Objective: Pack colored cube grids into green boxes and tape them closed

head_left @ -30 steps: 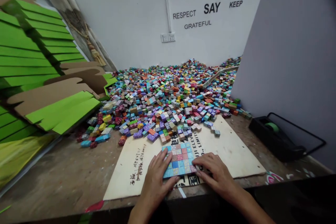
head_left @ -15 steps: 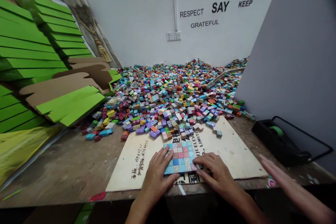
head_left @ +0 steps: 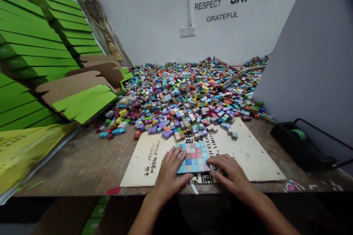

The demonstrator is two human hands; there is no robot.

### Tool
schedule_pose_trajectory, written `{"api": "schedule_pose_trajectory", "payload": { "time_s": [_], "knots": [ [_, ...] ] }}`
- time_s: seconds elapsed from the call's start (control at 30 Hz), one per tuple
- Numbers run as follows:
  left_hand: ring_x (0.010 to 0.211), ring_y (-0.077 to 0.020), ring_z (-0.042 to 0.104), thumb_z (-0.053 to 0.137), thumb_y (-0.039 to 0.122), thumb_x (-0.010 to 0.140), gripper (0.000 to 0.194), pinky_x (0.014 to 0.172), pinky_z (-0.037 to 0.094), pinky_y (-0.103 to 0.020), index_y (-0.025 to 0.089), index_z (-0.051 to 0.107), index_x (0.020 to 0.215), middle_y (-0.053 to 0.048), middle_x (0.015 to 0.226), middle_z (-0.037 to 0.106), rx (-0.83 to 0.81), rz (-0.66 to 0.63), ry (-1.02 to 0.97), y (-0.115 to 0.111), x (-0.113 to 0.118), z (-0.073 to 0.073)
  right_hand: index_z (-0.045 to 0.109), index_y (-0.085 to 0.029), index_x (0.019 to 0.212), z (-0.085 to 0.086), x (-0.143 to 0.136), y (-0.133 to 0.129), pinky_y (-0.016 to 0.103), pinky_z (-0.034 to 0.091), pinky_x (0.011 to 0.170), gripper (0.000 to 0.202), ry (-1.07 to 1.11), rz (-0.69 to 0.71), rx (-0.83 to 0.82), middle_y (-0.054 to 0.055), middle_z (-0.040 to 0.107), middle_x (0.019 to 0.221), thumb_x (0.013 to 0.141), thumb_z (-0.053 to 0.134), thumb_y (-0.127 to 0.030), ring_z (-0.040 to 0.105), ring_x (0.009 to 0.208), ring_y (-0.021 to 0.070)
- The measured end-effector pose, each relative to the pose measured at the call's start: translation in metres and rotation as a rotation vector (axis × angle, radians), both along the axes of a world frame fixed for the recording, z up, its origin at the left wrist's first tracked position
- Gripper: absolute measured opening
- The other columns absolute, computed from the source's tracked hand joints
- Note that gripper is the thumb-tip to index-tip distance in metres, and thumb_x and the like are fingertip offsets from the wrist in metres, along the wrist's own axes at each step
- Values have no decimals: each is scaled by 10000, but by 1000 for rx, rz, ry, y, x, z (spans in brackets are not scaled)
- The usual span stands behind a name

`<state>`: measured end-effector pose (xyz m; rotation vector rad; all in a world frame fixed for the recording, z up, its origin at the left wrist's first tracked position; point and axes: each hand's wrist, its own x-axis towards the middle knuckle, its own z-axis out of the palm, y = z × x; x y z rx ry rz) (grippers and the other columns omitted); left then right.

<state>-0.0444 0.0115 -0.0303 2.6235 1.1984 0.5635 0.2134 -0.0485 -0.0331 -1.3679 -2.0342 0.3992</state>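
A flat square of small patterned blocks, mostly light blue with pink and red ones in the middle, lies on a cream board. My left hand holds its left side, fingers along that edge and thumb at the near edge. From the right, my right hand grips the opposite edge, with its fingertips at the side and its thumb near the lower corner. Black print and handwriting show on the board around the blocks.
Behind the board spreads a big heap of loose colourful blocks. Green boxes and flat cartons are stacked at left, near a yellow sheet. A black tape dispenser stands at right, by a grey panel.
Another person's hand at the right has left the view. The camera view has shifted a little. Both my hands still hold the square of blocks.
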Motion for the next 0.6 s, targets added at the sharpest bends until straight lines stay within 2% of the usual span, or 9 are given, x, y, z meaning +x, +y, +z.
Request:
{"api": "schedule_pose_trajectory", "payload": {
  "time_s": [0.07,0.17,0.23,0.3,0.43,0.5,0.6],
  "knots": [
    [1359,-335,235,597,544,785,720,1072,267,-549,269,339,1398,-95,1484,276,-22,8,-13,2,-5,6,547,-259,1219,1,14,4,399,428,924,352,-30,-36,57,77,585,1210,890,486,-370,508,1124,232],
    [1368,-309,223,551,557,814,680,1089,247,-520,278,337,1397,-80,1490,267,-18,86,-64,13,-13,20,475,-286,1312,2,47,20,482,349,1006,481,-164,-213,150,87,423,1393,865,489,-461,380,1267,292],
    [1378,-283,203,514,545,844,639,1101,235,-488,283,333,1398,-66,1489,271,1,159,-91,26,-12,30,383,-303,1381,0,70,37,532,302,1026,598,-256,-339,136,82,264,1489,840,486,-537,263,1333,341],
    [1391,-291,145,534,568,821,691,1107,209,-486,292,302,1410,-61,1504,235,13,210,-76,43,-2,38,288,-313,1426,-2,82,57,563,283,1023,695,-321,-404,46,85,112,1534,819,478,-593,171,1362,375],
    [1387,-359,-64,626,669,678,919,1090,84,-576,356,204,1431,-51,1542,18,-28,239,57,72,36,45,126,-369,1452,-4,73,92,665,280,952,808,-401,-441,-153,94,-44,1543,781,447,-684,49,1369,424],
    [1378,-360,-112,613,683,678,928,1079,39,-595,370,174,1434,-48,1539,-47,-69,243,104,81,50,43,81,-407,1444,-1,60,102,708,264,919,788,-430,-460,-191,84,-39,1545,786,392,-711,24,1370,422],
    [1376,-349,-129,519,712,730,852,1080,14,-586,385,163,1432,-33,1538,-57,-113,244,127,87,56,34,121,-434,1431,2,47,108,728,221,922,721,-496,-502,-207,73,34,1546,802,321,-726,56,1375,401]
  ]
}}
